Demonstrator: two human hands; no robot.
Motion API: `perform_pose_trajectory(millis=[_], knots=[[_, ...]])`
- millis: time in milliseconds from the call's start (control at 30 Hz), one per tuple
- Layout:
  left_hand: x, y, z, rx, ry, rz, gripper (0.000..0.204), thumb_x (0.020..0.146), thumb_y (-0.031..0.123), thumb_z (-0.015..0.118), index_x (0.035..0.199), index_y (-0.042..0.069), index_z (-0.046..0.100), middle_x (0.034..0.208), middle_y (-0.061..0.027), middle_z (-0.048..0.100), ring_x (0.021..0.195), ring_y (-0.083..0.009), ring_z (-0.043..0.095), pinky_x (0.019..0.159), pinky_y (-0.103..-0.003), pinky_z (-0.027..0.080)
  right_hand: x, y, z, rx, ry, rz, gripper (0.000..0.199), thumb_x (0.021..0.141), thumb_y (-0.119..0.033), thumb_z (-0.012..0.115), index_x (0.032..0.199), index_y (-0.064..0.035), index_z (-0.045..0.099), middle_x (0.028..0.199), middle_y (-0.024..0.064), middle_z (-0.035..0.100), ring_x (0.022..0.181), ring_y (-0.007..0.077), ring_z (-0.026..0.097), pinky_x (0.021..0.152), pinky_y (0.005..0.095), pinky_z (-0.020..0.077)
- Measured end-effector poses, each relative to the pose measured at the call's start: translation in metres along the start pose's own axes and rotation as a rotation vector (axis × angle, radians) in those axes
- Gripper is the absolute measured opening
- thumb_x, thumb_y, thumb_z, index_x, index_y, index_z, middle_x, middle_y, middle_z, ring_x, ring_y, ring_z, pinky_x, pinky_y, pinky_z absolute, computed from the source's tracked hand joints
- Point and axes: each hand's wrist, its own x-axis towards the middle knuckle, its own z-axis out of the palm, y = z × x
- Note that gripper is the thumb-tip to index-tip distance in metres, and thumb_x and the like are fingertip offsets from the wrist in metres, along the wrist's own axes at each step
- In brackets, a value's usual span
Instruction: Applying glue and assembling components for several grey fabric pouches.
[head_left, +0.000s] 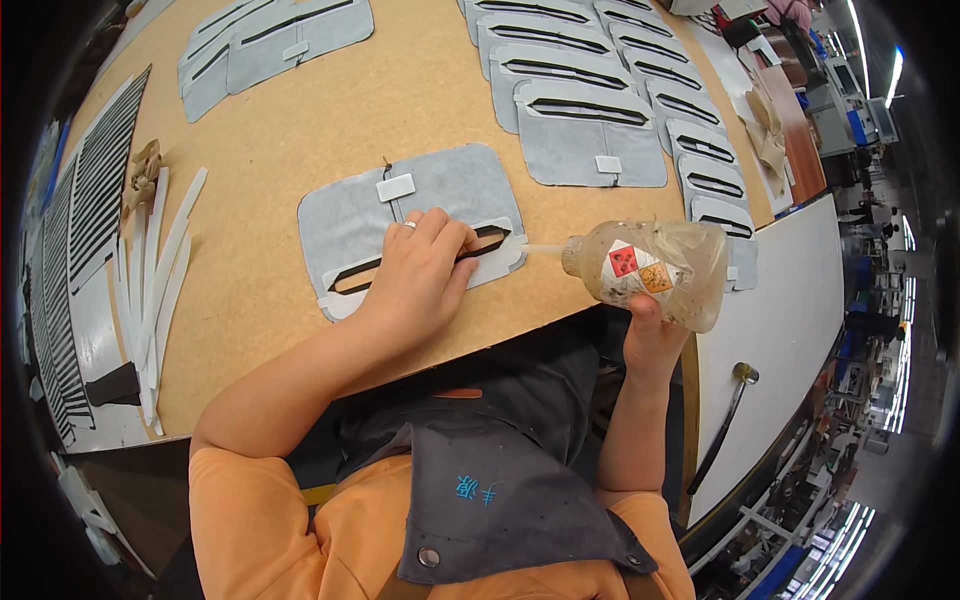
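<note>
A grey, soft-looking panel (pixel 345 222) with rounded corners lies in front of me on the table. It has a long black-edged slot along its near side and a small white tab on its far half. My left hand (pixel 425 275), a ring on one finger, rests over the slot with its fingers curled and thumb pinching the slot's black edge. In my right hand (pixel 655 340) is a translucent squeeze bottle (pixel 610 250), tipped on its side. The bottle's thin nozzle points left and its tip is at the slot's right end, where whitish strips border the opening.
Overlapping rows of similar grey panels (pixel 590 135) cover the far right. More panels (pixel 300 40) lie at the far left. White strips (pixel 160 270) and black-striped sheets (pixel 100 170) are on the left. A hammer (pixel 735 400) lies on the white surface to the right.
</note>
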Motion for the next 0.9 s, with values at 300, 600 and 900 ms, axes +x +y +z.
perform_pose_trajectory(millis=[300,600,900], knots=[[-0.001,-0.001,0.002,-0.007,0.043,-0.001,0.011,0.082,0.004,0.062,0.09,0.006,0.054,0.087,-0.0073,0.05,0.085,-0.0252,0.047,0.075,-0.037,0.032,-0.004,0.017,0.009,-0.034,0.044,-0.017,0.065,0.087,-0.026,0.071,0.135,0.0006,0.038,0.124,0.0086,0.054,0.11,0.0186,0.054,0.096,0.0333,0.0438],[-0.001,-0.001,0.001,-0.006,0.056,0.0,0.011,0.082,0.004,0.062,0.089,0.006,0.054,0.086,-0.0072,0.05,0.084,-0.0252,0.048,0.076,-0.037,0.033,-0.008,0.024,0.007,-0.145,0.0,-0.026,0.074,0.087,-0.04,0.068,0.14,-0.0022,0.031,0.13,0.0113,0.05,0.118,0.0242,0.053,0.101,0.0404,0.0431],[0.0,-0.001,0.003,-0.006,0.059,0.006,0.01,0.082,0.004,0.062,0.088,0.007,0.054,0.085,-0.0064,0.05,0.082,-0.0245,0.048,0.075,-0.037,0.033,-0.005,0.022,0.011,0.014,-0.065,0.002,0.085,0.079,-0.04,0.076,0.141,-0.004,0.031,0.137,0.013,0.045,0.126,0.0255,0.045,0.104,0.0405,0.0399]])
